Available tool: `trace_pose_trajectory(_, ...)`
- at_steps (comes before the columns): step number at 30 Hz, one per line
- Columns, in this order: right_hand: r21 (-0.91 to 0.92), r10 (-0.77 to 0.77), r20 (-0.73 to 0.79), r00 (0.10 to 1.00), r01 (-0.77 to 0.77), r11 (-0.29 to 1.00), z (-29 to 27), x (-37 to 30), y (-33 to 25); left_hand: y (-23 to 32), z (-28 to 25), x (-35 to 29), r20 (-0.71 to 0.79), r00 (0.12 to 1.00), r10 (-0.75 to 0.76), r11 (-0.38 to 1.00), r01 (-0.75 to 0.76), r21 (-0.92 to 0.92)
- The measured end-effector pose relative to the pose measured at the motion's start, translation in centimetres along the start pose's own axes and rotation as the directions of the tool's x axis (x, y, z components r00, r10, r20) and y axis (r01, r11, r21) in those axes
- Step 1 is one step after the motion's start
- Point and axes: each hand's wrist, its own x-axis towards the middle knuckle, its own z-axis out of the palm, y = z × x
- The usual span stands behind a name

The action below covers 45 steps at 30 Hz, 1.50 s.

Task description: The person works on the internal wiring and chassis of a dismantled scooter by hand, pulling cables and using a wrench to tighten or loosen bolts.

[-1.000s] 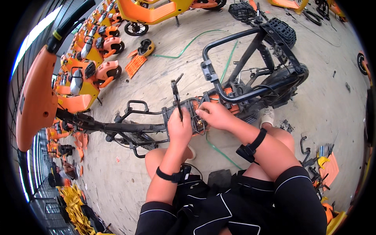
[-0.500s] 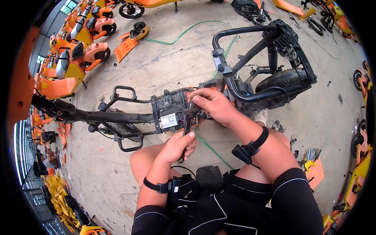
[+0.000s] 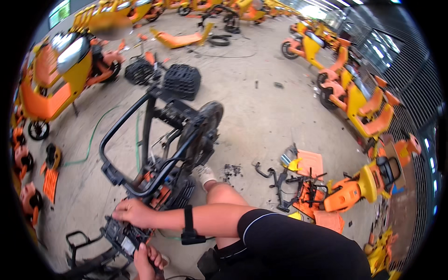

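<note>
A stripped black scooter frame (image 3: 125, 183) stands on the floor at my left, its seat loop up and its rear wheel (image 3: 205, 126) on the far side. My left hand (image 3: 145, 261) is closed round the lower end of a dark wrench (image 3: 141, 238), beside the frame's middle. Just above it, my right hand (image 3: 133, 213) rests at the black electrical compartment (image 3: 112, 230) with curled fingers; what they grip is hidden. A pale metal-cased box (image 3: 127, 244) sits in the compartment between the hands.
Black crates (image 3: 182, 80) lie beyond the frame. Right of my legs are loose dark brackets (image 3: 282, 186) and orange panels (image 3: 310, 163). Orange and yellow scooters (image 3: 359, 105) line the right; another scooter (image 3: 60, 77) stands at left. A green strap (image 3: 95, 135) crosses the floor.
The view has swung to the right, so the frame and both hands now appear lower left. The hands stay at the compartment, the left still round the wrench.
</note>
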Motion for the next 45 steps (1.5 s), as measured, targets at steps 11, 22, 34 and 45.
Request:
trace_pose_trajectory(11,-0.060,-0.073,0.031,0.997,0.075,0.995,2.3,0.7,0.6,0.1,-0.3,-1.0,-0.060,0.996,0.059,0.998,-0.059,0.003)
trace_pose_trajectory(22,0.088,0.278,0.165,0.946,-0.294,0.952,3.9,0.1,-2.5,0.7,-3.3,-1.5,0.059,0.995,0.083,0.994,-0.087,0.069)
trace_pose_trajectory(34,0.181,0.301,0.148,0.942,-0.325,0.928,3.8,0.4,-1.3,-0.7,-2.5,0.5,-0.006,0.990,0.138,0.985,-0.136,0.106)
trace_pose_trajectory(45,0.184,0.339,0.114,0.934,-0.355,0.917,4.1,0.4,-1.2,-0.9,-2.0,0.1,-0.058,0.984,0.167,0.967,-0.152,0.203)
